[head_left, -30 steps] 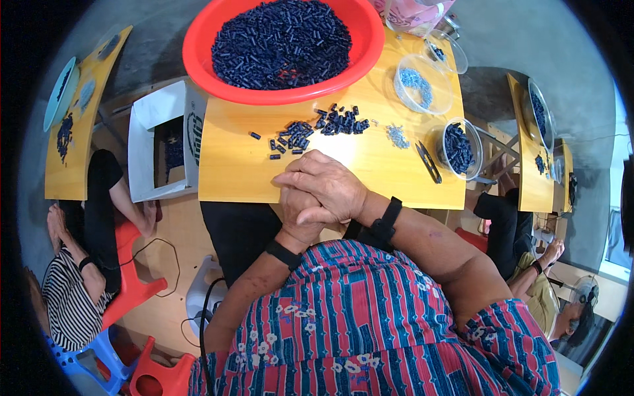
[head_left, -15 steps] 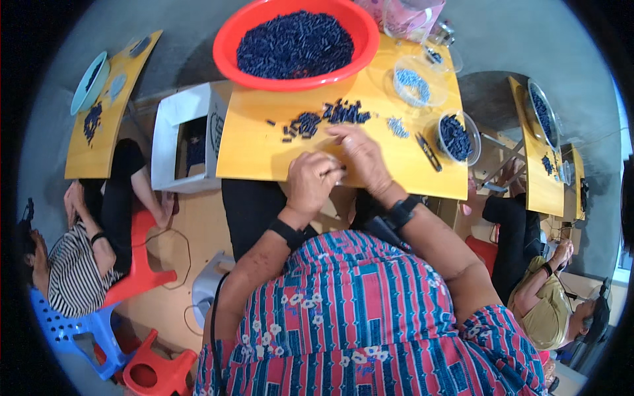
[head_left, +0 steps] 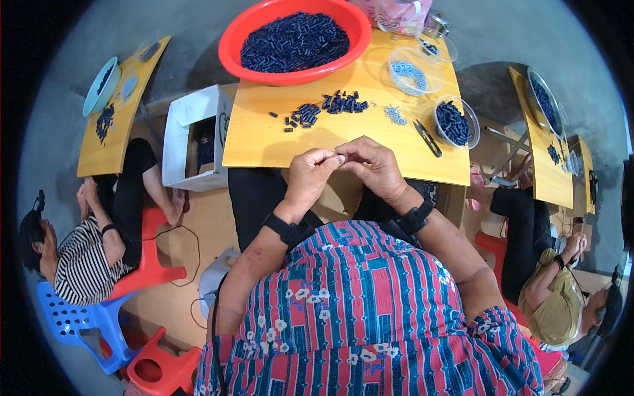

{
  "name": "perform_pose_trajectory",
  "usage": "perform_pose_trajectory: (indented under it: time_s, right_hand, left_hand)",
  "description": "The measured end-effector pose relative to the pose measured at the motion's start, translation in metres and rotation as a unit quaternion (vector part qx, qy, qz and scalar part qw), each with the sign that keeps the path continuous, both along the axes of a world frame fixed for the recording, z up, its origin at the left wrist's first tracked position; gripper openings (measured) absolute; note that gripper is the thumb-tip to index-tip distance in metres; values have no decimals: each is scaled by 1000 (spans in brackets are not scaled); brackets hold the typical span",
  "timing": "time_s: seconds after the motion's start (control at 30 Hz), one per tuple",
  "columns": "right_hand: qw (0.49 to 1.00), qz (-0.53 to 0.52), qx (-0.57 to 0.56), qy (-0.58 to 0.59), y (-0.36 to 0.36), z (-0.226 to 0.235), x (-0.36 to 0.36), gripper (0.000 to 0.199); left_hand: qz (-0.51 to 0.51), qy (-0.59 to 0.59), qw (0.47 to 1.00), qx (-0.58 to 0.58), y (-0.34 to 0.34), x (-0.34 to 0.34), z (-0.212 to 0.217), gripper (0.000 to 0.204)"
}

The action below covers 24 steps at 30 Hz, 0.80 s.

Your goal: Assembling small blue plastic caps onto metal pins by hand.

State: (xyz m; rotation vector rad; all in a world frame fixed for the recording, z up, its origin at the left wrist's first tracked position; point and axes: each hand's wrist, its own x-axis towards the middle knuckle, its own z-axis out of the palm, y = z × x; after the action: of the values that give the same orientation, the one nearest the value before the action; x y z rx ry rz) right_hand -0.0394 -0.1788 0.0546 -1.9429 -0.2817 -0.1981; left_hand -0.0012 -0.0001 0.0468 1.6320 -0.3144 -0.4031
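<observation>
The small dark part (head_left: 341, 158) you work on is nearly hidden, pinched between the fingertips of your 2 hands at the near edge of the yellow desk (head_left: 264, 142). Your left hand (head_left: 312, 175) and right hand (head_left: 374, 165) meet there, both clamped on it. Beyond lie loose dark blue pieces (head_left: 327, 109), then the red basin (head_left: 294, 39) heaped with them.

A small assembly workshop: seated workers at yellow tables (head_left: 277, 142) with a red basin (head_left: 251, 63) of dark blue parts (head_left: 294, 43).
</observation>
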Motion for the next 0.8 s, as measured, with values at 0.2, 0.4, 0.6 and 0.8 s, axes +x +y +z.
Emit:
perform_pose_trajectory:
  time_s: [0.2, 0.4, 0.6, 0.8]
  right_hand:
    - [995, -13, -93, -28, 7, 10, -1, 24]
    - [960, -178, -163, -140, -55, 32, -2, 28]
    - [877, -329, -319, -146, -135, 51, -11, 31]
    - [822, -400, -402, -47, -147, 50, -10, 34]
  left_hand:
    - [21, -104, 994, 20, 6, -1, -2, 16]
    - [7, -219, 967, 130, 15, 11, -1, 10]
    - [-4, -255, 954, 158, 20, 15, -13, 7]
    - [5, -275, 947, 165, 18, 13, -13, 8]
